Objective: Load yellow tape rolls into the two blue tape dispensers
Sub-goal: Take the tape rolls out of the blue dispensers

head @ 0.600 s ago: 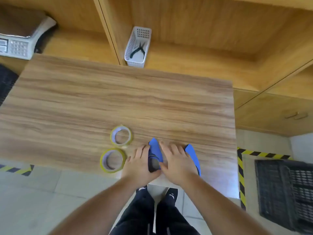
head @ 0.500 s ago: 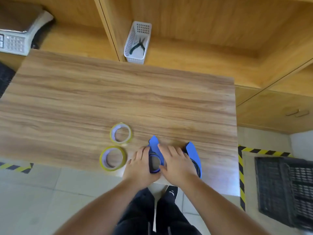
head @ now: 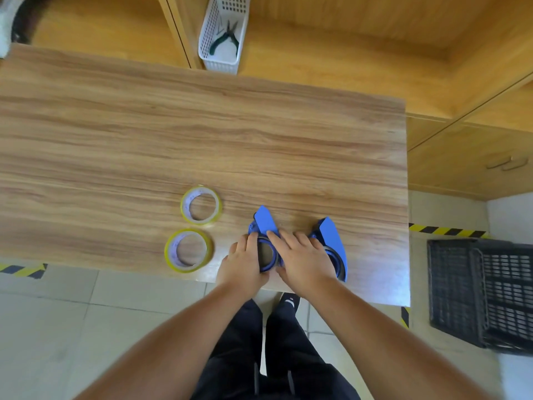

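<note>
Both hands are still gripping the left blue dispenser [head: 264,241] near the table [head: 259,134] edge, left hand [head: 243,262] and right hand [head: 302,259] fingers curled around it; its empty hub is now showing. Two yellow tape rolls [head: 201,204] are still lying just left; the second dispenser [head: 331,241] is sitting beside.

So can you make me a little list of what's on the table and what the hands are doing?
table: wooden
yellow tape rolls: two, lying flat, far roll, near roll, neither loaded
left dispenser: blue, both hands on it
right dispenser: blue, beside the right hand
left hand: holding the left dispenser
right hand: on the left dispenser
white basket: behind the table, pliers inside
</note>
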The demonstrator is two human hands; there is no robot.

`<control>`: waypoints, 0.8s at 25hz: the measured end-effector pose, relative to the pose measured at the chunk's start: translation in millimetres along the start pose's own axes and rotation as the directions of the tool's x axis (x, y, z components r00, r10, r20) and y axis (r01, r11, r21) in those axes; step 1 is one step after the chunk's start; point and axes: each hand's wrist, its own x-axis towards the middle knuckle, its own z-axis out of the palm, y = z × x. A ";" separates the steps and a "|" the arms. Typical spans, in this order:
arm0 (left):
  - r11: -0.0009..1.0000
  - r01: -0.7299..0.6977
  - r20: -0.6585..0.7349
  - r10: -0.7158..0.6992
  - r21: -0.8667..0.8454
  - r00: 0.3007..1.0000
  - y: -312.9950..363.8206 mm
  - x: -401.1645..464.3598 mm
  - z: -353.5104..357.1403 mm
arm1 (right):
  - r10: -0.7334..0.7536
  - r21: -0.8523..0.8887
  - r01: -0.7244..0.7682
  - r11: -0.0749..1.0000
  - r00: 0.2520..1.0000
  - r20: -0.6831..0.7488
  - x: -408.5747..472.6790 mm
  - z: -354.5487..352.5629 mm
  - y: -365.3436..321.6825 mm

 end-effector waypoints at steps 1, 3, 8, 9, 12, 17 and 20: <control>1.000 -0.020 0.014 0.020 -0.005 1.000 -4.7 0.5 -3.2 | 0.007 -0.007 -0.007 1.000 1.000 0.000 0.4 -0.8 1.8; 0.998 -0.055 0.049 0.055 -0.002 0.997 -14.5 0.5 -9.4 | 0.012 -0.031 -0.011 0.999 1.000 0.010 -0.2 -2.6 3.5; 0.996 -0.081 0.075 0.084 -0.037 0.994 -18.9 2.5 -18.0 | 0.004 -0.024 -0.004 1.000 1.000 0.011 -0.4 -6.3 5.9; 0.996 -0.079 0.070 0.082 -0.050 0.994 -18.1 1.4 -18.3 | 0.000 -0.019 0.001 1.000 1.000 0.011 -1.0 -6.6 6.4; 0.993 -0.079 0.052 0.084 -0.091 0.995 -15.6 -2.1 -20.3 | -0.010 -0.014 0.010 1.000 1.000 0.013 -0.7 -7.8 9.1; 0.988 -0.122 0.021 0.125 -0.092 0.992 -13.7 -8.1 -31.4 | -0.005 -0.023 0.006 1.000 1.000 0.013 0.5 -9.1 9.6; 0.985 -0.149 0.006 0.150 -0.092 0.989 -14.0 -13.4 -39.0 | -0.002 -0.022 0.003 1.000 1.000 0.022 0.6 -11.3 8.7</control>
